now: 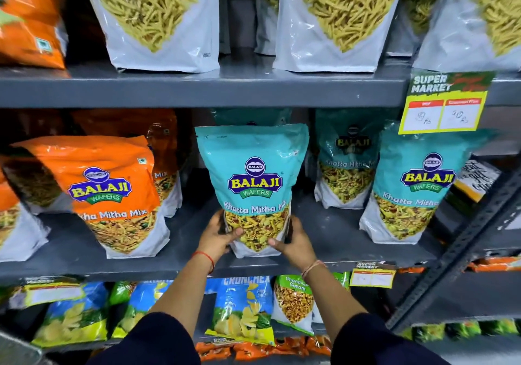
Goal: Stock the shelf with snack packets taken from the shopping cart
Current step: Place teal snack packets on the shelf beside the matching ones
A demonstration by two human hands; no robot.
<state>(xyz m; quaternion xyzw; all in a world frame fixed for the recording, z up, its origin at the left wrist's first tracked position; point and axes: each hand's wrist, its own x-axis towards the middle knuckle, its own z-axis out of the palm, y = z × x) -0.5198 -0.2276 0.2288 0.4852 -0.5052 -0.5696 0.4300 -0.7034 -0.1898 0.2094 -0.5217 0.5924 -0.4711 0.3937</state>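
A teal Balaji snack packet (pixel 253 178) stands upright on the middle grey shelf (pixel 197 267), near its front edge. My left hand (pixel 218 235) grips its lower left corner and my right hand (pixel 296 242) grips its lower right corner, thumbs on the front. Behind it another teal packet (pixel 251 116) is mostly hidden. The shopping cart is out of view.
An orange Balaji packet (pixel 112 192) leans to the left of the held one. Teal packets (pixel 417 187) stand to the right. The upper shelf holds white packets of green sticks (pixel 158 17). A yellow price tag (pixel 442 108) hangs at upper right. Chip bags (pixel 242 311) fill the lower shelf.
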